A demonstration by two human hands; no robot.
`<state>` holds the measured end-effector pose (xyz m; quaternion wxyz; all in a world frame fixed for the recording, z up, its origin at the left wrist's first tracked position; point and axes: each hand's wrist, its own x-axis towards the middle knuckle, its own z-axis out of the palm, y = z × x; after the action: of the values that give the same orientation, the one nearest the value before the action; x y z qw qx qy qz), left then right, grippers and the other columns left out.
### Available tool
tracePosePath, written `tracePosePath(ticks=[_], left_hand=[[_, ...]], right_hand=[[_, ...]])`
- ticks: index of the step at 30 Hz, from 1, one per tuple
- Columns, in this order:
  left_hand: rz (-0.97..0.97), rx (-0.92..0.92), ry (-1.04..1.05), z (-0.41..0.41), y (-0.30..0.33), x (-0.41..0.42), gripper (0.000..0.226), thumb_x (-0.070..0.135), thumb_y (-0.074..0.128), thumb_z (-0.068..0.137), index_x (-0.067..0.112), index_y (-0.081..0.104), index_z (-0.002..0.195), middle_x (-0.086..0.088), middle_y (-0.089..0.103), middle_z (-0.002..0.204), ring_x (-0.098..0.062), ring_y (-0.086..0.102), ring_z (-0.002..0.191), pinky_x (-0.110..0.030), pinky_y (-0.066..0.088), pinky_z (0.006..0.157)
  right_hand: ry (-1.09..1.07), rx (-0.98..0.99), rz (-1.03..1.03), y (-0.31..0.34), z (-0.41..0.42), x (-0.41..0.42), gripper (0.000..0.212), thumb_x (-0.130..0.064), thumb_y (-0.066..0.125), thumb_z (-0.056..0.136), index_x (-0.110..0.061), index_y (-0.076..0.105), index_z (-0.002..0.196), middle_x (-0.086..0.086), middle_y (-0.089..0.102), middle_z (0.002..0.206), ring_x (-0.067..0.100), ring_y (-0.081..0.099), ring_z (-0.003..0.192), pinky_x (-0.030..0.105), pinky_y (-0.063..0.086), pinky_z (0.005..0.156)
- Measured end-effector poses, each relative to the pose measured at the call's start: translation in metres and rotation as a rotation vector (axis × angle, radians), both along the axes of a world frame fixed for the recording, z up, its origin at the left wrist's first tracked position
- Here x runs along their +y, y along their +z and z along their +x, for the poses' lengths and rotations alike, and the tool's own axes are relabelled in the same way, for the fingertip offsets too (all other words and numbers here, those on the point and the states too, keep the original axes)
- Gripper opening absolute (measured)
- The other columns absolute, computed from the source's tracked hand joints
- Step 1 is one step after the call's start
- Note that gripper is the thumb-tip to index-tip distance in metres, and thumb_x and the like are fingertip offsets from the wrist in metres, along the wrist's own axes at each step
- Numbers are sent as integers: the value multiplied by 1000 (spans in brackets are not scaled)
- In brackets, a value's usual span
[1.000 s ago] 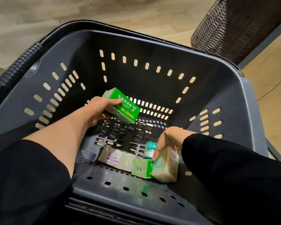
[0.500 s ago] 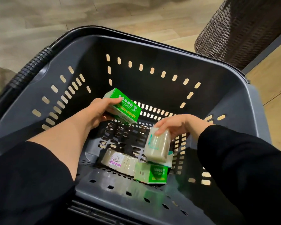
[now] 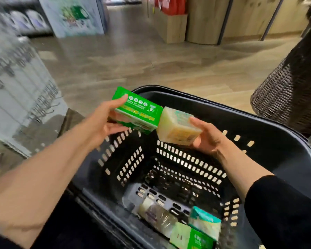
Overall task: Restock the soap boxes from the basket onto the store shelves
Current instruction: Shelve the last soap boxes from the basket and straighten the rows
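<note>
Left hand [image 3: 104, 123] grips a green soap box [image 3: 138, 112] above the basket [image 3: 276, 141] rim; right hand [image 3: 208, 137] holds a pale cream soap box [image 3: 176, 128], its end touching the green one. Count: two boxes held, three soap packs [image 3: 185, 223] left on the basket floor, near corner. Wicker bin [image 3: 291, 90] stands right of the basket. Wood-plank floor [image 3: 151, 65]; blurred shelving [image 3: 16, 87] at left.

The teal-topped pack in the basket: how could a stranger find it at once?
Look into the dark grey basket, down at its floor nearest the camera. Three packs lie there; the teal-topped pack is the rightmost, beside a clear-wrapped pack and a light green box. Only it has a teal top.
</note>
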<state>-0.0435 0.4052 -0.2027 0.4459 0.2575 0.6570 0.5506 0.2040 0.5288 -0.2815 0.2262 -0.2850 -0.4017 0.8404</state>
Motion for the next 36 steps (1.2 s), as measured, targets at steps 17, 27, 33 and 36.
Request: tracePosePath(ticks=[17,27,33,36], left_hand=[[500,106,688,-77,96,-265,26,35,64,70,17,71,88,-8,72,91,-22,68,80,-30,60,69],[465,188,1083,-53,115,-399,35,35,64,63,10,66,88,-9,66,72,-20,60,59,-32,51,58],[580,235,1355,-51,118,-457,10,19,61,86,12,64,91,-9,63,81,-21,58,68,-31,49,62],[576,246,1423,-57,118,-477,8,20,60,88,14,63,92,-3,64,68,-16,55,60,-22,41,43]], right_hand=[[356,638,697,155,-193,-124,81,27,68,40,-11,50,109,8,54,104,20,59,95,34,58,73],[564,578,882,181,-293,-242,72,23,75,57,-15,59,116,10,65,116,29,59,115,46,53,91],[530,588,1327,196,-338,-316,64,-5,84,66,-25,54,119,-2,53,119,8,53,109,22,47,94],[423,595,1585,206,-363,-338,69,-5,84,66,-10,53,127,1,48,117,4,44,103,-2,32,86]])
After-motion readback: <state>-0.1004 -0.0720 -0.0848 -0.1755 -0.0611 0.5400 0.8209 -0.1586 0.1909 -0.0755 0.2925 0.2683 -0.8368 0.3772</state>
